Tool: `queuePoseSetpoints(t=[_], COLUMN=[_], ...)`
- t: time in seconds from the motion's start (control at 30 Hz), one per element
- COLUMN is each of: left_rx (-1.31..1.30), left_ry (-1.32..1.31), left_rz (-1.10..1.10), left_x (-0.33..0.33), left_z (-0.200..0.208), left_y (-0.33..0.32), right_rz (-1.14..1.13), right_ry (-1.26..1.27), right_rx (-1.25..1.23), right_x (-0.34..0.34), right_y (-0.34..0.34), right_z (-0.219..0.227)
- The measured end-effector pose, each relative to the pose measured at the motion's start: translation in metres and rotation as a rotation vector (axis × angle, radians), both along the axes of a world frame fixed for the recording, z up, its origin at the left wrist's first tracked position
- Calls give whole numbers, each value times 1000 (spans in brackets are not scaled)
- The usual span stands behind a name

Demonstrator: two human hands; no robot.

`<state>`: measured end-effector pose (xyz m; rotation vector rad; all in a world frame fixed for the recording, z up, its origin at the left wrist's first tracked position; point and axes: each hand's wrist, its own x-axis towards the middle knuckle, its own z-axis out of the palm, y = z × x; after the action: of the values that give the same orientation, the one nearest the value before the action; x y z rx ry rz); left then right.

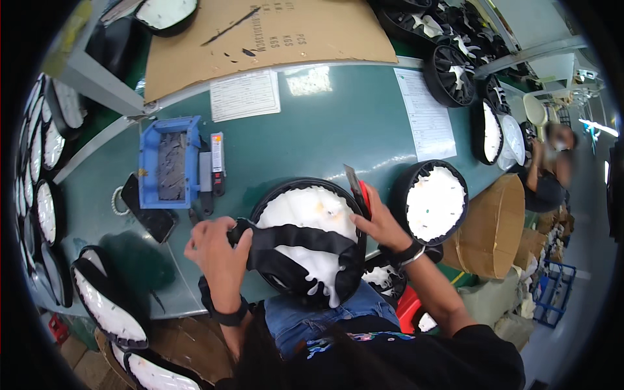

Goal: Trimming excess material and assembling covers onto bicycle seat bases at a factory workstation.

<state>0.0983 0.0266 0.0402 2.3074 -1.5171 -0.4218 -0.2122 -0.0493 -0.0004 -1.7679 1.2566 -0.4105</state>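
Observation:
A black rounded shell with a white, lumpy filling [309, 205] rests at the table's near edge, against my lap. Across its white face runs a loose strip of black material [305, 238]. At the shell's left, my left hand [221, 250] pinches the end of this strip between thumb and fingers. My right hand [383, 221] is closed round the red handle of a utility knife [353, 182] at the shell's right rim. The knife's blade points up and away from me, apart from the strip. The right hand's lower fingers are partly hidden.
To the left are a blue bin [144, 162] of dark scraps or paste, two more cutters [217, 159] and a black phone [146, 211]. Similar shells [434, 203] stand right and left. Papers [244, 96] and a cardboard sheet [273, 32] lie behind. Another person [549, 172] sits far right.

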Motion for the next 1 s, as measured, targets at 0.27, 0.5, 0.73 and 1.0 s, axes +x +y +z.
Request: queuePoseSetpoints(t=[0.27,0.5,0.73,1.0], left_rx=[-161,-90,33,94], left_ry=[516,409,959,1175], left_rz=[-214,-510,-558,-577], left_x=[-133,-127,-98,-115], left_z=[-33,-55,-24,6], left_y=[13,20,9,-14], right_rz=[263,328,539,356], right_ry=[-114,372,630,681], right_rx=[11,-168,-264,-209], right_x=[47,-19,-26,-53], right_y=[-31,35,65,107], right_z=[-1,81,78,64])
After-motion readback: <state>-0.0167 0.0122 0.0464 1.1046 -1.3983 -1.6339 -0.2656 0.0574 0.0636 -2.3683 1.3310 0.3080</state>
